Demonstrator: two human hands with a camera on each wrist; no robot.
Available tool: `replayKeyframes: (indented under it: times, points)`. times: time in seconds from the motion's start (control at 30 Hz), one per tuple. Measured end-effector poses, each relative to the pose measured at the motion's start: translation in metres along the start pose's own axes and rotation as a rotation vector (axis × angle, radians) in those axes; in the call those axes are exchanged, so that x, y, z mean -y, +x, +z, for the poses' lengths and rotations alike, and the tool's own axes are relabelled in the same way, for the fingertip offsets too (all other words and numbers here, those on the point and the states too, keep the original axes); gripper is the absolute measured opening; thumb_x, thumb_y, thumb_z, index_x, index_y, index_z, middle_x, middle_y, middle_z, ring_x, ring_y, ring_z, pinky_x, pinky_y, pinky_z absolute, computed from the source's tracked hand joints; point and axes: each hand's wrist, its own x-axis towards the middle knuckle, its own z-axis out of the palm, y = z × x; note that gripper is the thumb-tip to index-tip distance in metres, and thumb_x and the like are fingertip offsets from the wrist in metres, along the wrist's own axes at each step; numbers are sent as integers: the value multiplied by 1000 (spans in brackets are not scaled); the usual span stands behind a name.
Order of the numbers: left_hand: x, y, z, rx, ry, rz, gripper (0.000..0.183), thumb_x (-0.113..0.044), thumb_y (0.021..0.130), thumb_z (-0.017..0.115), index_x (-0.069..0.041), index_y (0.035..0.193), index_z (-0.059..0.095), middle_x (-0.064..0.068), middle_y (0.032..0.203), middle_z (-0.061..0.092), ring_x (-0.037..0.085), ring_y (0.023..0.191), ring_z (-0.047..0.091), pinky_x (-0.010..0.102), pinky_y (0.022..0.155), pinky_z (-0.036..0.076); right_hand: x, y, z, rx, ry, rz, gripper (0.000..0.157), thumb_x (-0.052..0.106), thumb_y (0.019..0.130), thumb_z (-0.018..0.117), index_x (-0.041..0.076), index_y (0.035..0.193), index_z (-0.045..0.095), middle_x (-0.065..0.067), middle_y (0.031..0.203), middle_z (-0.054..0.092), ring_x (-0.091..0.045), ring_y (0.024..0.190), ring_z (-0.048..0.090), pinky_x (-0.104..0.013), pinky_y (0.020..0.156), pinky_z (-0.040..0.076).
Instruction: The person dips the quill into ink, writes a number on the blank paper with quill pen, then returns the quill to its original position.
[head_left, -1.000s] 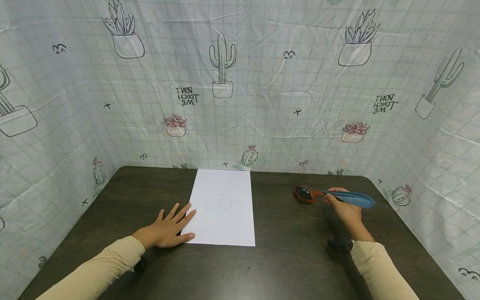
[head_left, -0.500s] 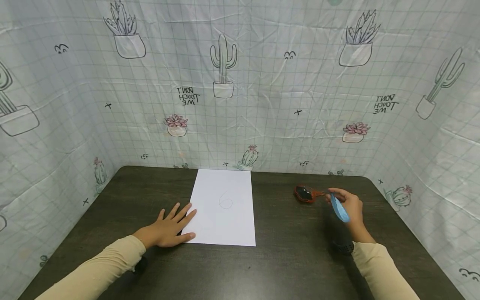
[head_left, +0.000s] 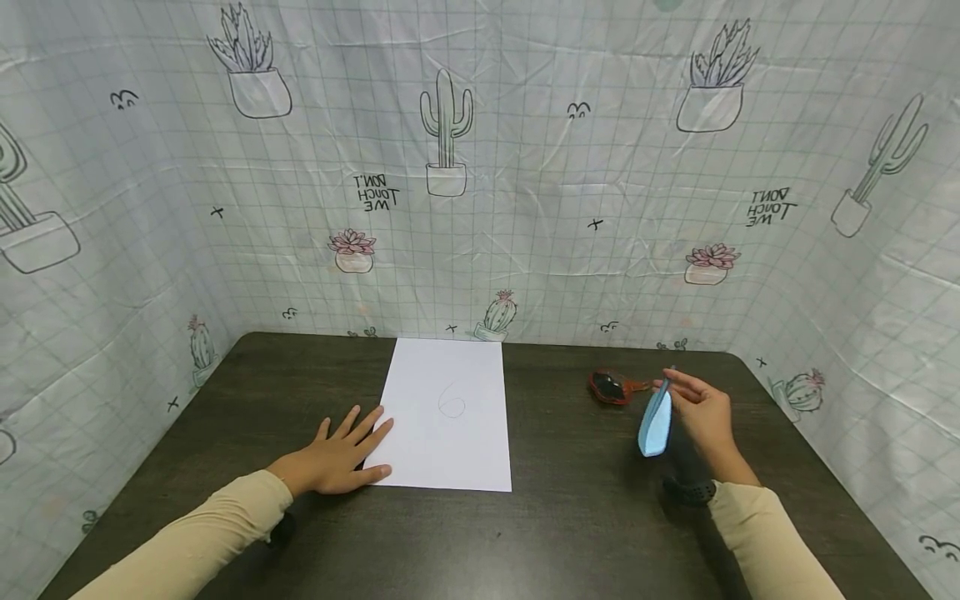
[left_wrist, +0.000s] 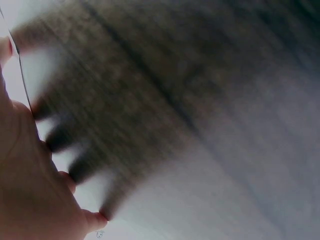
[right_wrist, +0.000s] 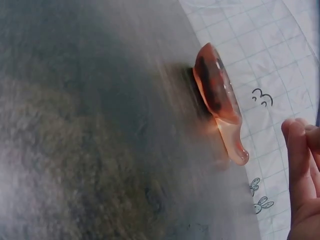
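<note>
In the head view my right hand point(head_left: 701, 408) pinches the thin stem of a blue feather pen point(head_left: 655, 429) between thumb and fingers. Its broad feather end hangs down toward the near side. Just left of those fingers a translucent orange-red piece point(head_left: 611, 387) with a dark inside lies on the table, its narrow handle pointing right; the right wrist view shows this orange piece point(right_wrist: 217, 95) beyond the pinched fingertips. My left hand point(head_left: 333, 458) lies flat with spread fingers, fingertips and thumb on the left edge of a white paper sheet point(head_left: 472, 450) bearing a faint drawn 6.
The dark wooden table point(head_left: 555, 533) runs back to a white hanging cloth point(head_left: 525, 250) printed with a grid and cacti, which also rises on both sides. Black bands show at both wrists, below the beige sleeves point(head_left: 772, 533).
The blue feather pen has swung from pointing right to hanging down and slightly left in my right fingers. The left hand, the sheet and the orange piece have stayed put.
</note>
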Motion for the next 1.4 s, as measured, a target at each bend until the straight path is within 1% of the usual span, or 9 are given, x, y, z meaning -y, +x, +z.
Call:
replayKeyframes:
  times: [0.33, 0.57, 0.67, 0.77, 0.87, 1.1, 1.23, 1.33, 1.4]
  points:
    - [0, -1, 0, -1, 0, -2, 77, -62, 96, 37, -18, 156, 16, 9, 162, 4, 42, 146, 2, 74, 104, 3, -3, 0, -5, 154, 486, 120, 29, -6, 95, 52, 10, 113, 68, -4, 102, 73, -14, 94, 70, -20, 76, 54]
    - [-1, -2, 0, -3, -6, -8, 77, -62, 96, 38, -18, 156, 17, 9, 162, 5, 42, 146, 2, 74, 104, 2, 0, 5, -5, 184, 505, 168, 26, -7, 95, 52, 11, 106, 66, -3, 99, 74, -13, 92, 70, -21, 75, 55]
    - [-1, -3, 0, -5, -5, -10, 77, -62, 96, 38, -18, 155, 17, 9, 162, 5, 42, 146, 2, 74, 104, 3, 2, 7, -6, 172, 500, 201, 18, -8, 94, 53, 4, 107, 53, -4, 96, 74, -12, 88, 71, -22, 74, 55]
    - [0, -3, 0, -2, -5, -12, 77, -62, 96, 37, -18, 156, 17, 9, 162, 5, 42, 146, 2, 74, 104, 3, 4, 9, -8, 153, 491, 249, 26, -7, 93, 55, 5, 109, 38, -3, 93, 74, -10, 84, 71, -22, 72, 55]
    - [0, -3, 0, -1, -6, -12, 77, -62, 96, 37, -18, 156, 17, 9, 162, 5, 41, 146, 1, 74, 104, 2, 6, 11, -11, 166, 456, 293, 28, -3, 94, 56, 9, 113, 39, 2, 94, 74, -6, 85, 70, -20, 73, 54]
    - [0, -2, 1, -6, -8, -2, 76, -61, 97, 38, -17, 156, 17, 10, 162, 5, 42, 146, 1, 74, 104, 2, 6, 19, -17, 218, 296, 372, 11, 13, 94, 63, 23, 96, 68, 10, 94, 73, 2, 88, 66, -16, 74, 52]
    - [0, -2, 1, -8, -4, 0, 76, -61, 97, 37, -17, 156, 17, 10, 162, 5, 42, 145, 1, 74, 104, 3, 4, 26, -20, 259, 97, 422, 19, 27, 93, 65, 22, 111, 66, 22, 95, 66, 7, 91, 59, -14, 74, 50]
    - [0, -1, 0, -11, -1, 1, 76, -61, 97, 37, -17, 156, 17, 10, 162, 5, 42, 145, 2, 74, 104, 3, 4, 31, -22, 323, -90, 449, 52, 37, 95, 59, 8, 138, 51, -3, 123, 63, -16, 117, 55, -30, 94, 49]
    - [0, -1, 0, -11, -3, 1, 76, -61, 97, 38, -17, 156, 17, 10, 162, 5, 42, 145, 2, 74, 104, 3, 4, 33, -22, 377, -206, 438, 66, 40, 98, 53, -4, 145, 37, -21, 140, 48, -32, 130, 44, -42, 102, 43]
